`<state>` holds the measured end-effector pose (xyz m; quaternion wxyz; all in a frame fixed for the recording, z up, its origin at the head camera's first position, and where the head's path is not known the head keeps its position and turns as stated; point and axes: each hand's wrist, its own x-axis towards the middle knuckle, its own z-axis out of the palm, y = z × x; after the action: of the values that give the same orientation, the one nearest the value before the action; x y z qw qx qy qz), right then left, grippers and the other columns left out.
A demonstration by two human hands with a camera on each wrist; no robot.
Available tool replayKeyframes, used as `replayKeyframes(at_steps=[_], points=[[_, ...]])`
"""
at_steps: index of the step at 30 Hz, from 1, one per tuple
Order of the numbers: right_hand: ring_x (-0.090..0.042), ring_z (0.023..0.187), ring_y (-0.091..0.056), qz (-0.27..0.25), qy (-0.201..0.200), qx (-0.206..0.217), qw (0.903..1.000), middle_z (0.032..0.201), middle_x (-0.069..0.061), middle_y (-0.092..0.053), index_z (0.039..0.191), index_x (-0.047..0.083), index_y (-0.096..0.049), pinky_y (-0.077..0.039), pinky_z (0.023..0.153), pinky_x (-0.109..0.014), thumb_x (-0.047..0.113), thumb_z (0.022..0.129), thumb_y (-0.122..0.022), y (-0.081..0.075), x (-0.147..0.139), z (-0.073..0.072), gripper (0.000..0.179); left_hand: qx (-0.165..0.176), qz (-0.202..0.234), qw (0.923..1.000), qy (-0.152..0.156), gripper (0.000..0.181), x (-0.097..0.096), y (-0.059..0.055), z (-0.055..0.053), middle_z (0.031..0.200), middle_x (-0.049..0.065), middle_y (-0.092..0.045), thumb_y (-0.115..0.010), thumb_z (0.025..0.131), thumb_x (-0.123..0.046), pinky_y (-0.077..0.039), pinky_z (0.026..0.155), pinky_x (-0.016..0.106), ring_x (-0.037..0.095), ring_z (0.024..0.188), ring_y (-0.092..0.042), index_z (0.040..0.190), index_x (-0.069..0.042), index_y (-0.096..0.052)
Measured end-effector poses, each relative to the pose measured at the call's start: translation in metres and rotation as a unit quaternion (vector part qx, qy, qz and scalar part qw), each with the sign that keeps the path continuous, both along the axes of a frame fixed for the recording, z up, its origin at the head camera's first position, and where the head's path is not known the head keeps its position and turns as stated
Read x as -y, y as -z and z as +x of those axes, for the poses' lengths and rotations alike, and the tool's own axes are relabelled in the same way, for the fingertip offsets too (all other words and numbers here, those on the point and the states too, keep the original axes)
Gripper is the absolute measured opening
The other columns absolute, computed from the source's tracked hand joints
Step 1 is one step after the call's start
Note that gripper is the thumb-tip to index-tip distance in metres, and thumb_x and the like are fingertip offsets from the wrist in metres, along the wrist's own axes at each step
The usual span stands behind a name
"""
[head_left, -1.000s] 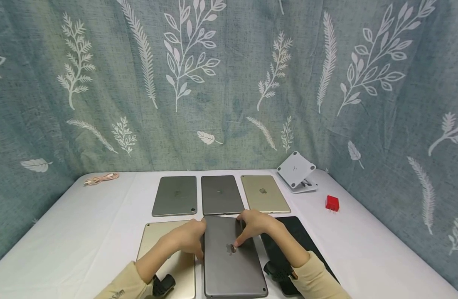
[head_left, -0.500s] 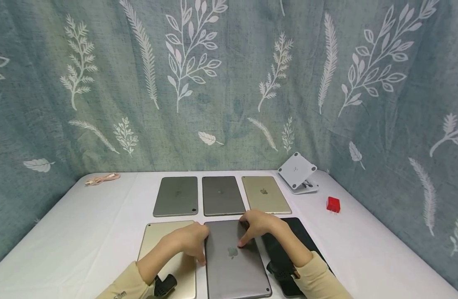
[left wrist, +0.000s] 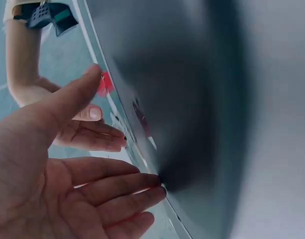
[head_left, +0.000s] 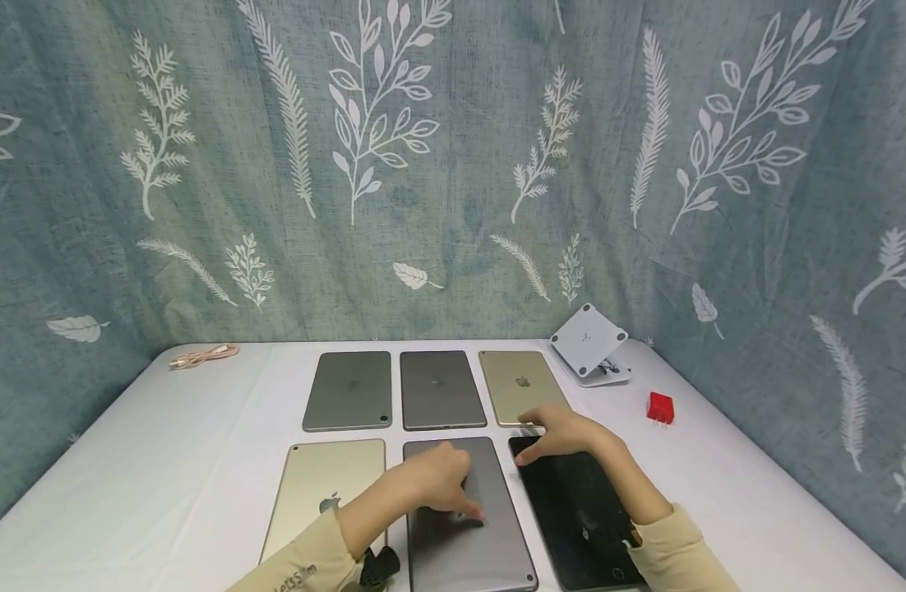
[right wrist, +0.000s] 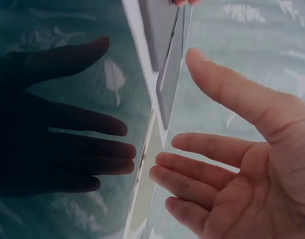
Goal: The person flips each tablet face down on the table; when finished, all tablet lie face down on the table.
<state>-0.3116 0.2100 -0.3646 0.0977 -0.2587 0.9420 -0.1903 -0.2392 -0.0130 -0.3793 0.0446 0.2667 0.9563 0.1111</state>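
Note:
My left hand (head_left: 436, 479) is over the grey tablet (head_left: 490, 552) at front middle, which lies back up with its logo mostly covered. In the left wrist view its fingers (left wrist: 117, 191) are stretched toward the tablet's surface; I cannot tell whether they touch. My right hand (head_left: 564, 432) hovers above the far end of the black tablet (head_left: 571, 514), which lies screen up at front right. Its extended fingers (right wrist: 202, 184) show in the right wrist view, facing their dark reflection in the glossy screen. Neither hand holds anything.
A gold tablet (head_left: 305, 493) lies at front left. Behind stand a row of tablets: green-grey (head_left: 349, 395), dark grey (head_left: 438, 395) and gold (head_left: 520, 382). A folding metal stand (head_left: 588, 341), a red charger plug (head_left: 660, 407) and a coiled cable (head_left: 204, 355) sit farther out on the white table (head_left: 179, 460).
The grey tablet has slid slightly toward me, and both hands have released it. The left hand has moved right, over it. The right hand has moved right, over the black tablet.

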Motion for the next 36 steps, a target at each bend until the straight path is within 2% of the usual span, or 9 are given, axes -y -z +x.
replayKeyframes(at_steps=[4,10,13,15,17,23,29,33,36], points=[[-0.046,0.12,-0.054,0.004,0.03,0.009,0.9995,0.124,-0.027,-0.061,0.123,-0.01,-0.058,-0.043,0.099,-0.058,0.025,0.072,-0.082,0.0,-0.025,-0.001,0.066,-0.01,-0.027,0.9996,-0.008,0.048,-0.025,0.002,-0.003,0.071,0.0,-0.061,-0.077,0.073,-0.055,-0.047,0.057,0.027,0.009,0.061,-0.052,0.075,-0.009,-0.064],[-0.046,0.118,-0.054,0.028,0.064,0.014,0.9975,0.125,-0.031,-0.058,0.124,-0.014,-0.055,-0.046,0.094,-0.057,0.028,0.076,-0.078,-0.003,-0.057,0.001,0.067,-0.014,-0.054,0.9984,0.004,0.05,-0.055,0.006,-0.011,0.084,0.002,-0.068,-0.071,0.078,-0.057,-0.052,0.064,0.029,0.013,0.073,-0.063,0.087,-0.008,-0.069],[-0.045,0.116,-0.055,0.043,0.079,0.011,0.9959,0.124,-0.031,-0.058,0.123,-0.015,-0.055,-0.048,0.092,-0.056,0.028,0.077,-0.077,-0.005,-0.068,0.001,0.067,-0.003,-0.079,0.9969,0.001,0.061,-0.067,0.005,-0.014,0.114,0.006,-0.068,-0.069,0.079,-0.059,-0.055,0.078,0.031,0.018,0.099,-0.066,0.108,-0.006,-0.07],[-0.044,0.112,-0.057,0.055,0.091,0.014,0.9942,0.122,-0.031,-0.059,0.12,-0.016,-0.056,-0.049,0.09,-0.055,0.029,0.077,-0.077,-0.005,-0.073,0.0,0.066,0.009,-0.1,0.995,-0.001,0.068,-0.074,0.004,-0.015,0.133,0.007,-0.06,-0.068,0.079,-0.06,-0.053,0.09,0.035,0.022,0.119,-0.06,0.121,-0.007,-0.066],[-0.042,0.107,-0.06,0.07,0.1,0.016,0.9924,0.117,-0.03,-0.062,0.117,-0.017,-0.058,-0.051,0.087,-0.052,0.03,0.078,-0.076,-0.004,-0.075,0.0,0.063,0.019,-0.112,0.9935,-0.001,0.07,-0.08,0.002,-0.016,0.14,0.008,-0.054,-0.068,0.079,-0.06,-0.05,0.097,0.036,0.023,0.127,-0.054,0.125,-0.008,-0.065],[-0.023,0.079,-0.059,0.085,0.11,0.025,0.99,0.09,-0.014,-0.067,0.099,-0.011,-0.065,-0.052,0.071,-0.04,0.028,0.077,-0.076,-0.003,-0.075,-0.001,0.047,0.022,-0.117,0.9929,0.005,0.054,-0.085,0.001,-0.017,0.111,0.002,-0.07,-0.07,0.078,-0.058,-0.051,0.092,0.03,0.017,0.109,-0.063,0.103,-0.01,-0.073],[-0.02,0.077,-0.053,0.07,0.086,0.046,0.9928,0.085,-0.008,-0.061,0.1,-0.01,-0.064,-0.048,0.068,-0.035,0.028,0.081,-0.072,-0.002,-0.076,0.0,0.044,0.024,-0.105,0.9942,0.002,0.051,-0.085,0.002,-0.017,0.098,0.001,-0.072,-0.072,0.078,-0.056,-0.053,0.084,0.028,0.015,0.094,-0.065,0.095,-0.009,-0.072],[-0.027,0.091,-0.06,0.009,0.086,0.083,0.9928,0.1,-0.016,-0.065,0.109,-0.014,-0.061,-0.051,0.081,-0.044,0.03,0.085,-0.067,-0.001,-0.083,-0.001,0.05,0.025,-0.097,0.9949,-0.003,0.048,-0.085,0.003,-0.017,0.09,0.0,-0.07,-0.074,0.076,-0.056,-0.054,0.078,0.028,0.013,0.084,-0.064,0.087,-0.009,-0.07],[-0.038,0.11,-0.056,-0.041,0.101,0.112,0.9878,0.118,-0.026,-0.059,0.119,-0.017,-0.055,-0.045,0.095,-0.056,0.032,0.089,-0.063,-0.005,-0.089,0.0,0.058,0.028,-0.093,0.9953,-0.005,0.047,-0.085,0.003,-0.017,0.089,0.001,-0.07,-0.074,0.076,-0.055,-0.054,0.077,0.029,0.013,0.083,-0.064,0.086,-0.009,-0.07]])
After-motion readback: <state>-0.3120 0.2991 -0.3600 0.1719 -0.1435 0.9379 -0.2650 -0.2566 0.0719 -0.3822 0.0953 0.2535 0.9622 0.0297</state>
